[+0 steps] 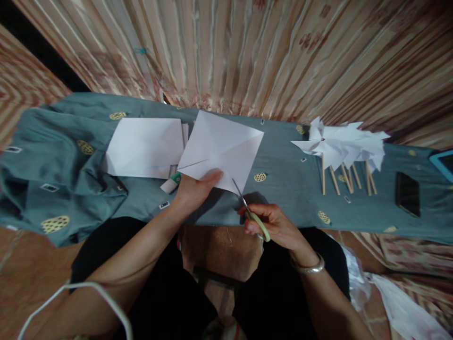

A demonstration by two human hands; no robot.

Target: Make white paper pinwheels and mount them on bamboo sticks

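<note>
A square sheet of white paper [222,141] is raised over the cloth, turned cornerwise, with crossing creases. One slit runs inward from its left corner. My left hand [198,189] grips its lower left edge, thumb on top and fingers hidden beneath. In my right hand [272,221] is a pair of scissors [261,225] with pale green handles. Their blades lie around the paper near its bottom corner, pointing up and to the left. Left of the sheet lies a stack of white paper [146,146], and a small white-and-green item [171,182] sits beside my left wrist.
Several white paper pinwheels [339,141] on wooden sticks lie overlapped to the right. Farther right are a dark phone [407,193] and a blue-edged object [442,165]. A green patterned cloth [283,189] covers the narrow surface, with a pleated curtain [226,52] behind it.
</note>
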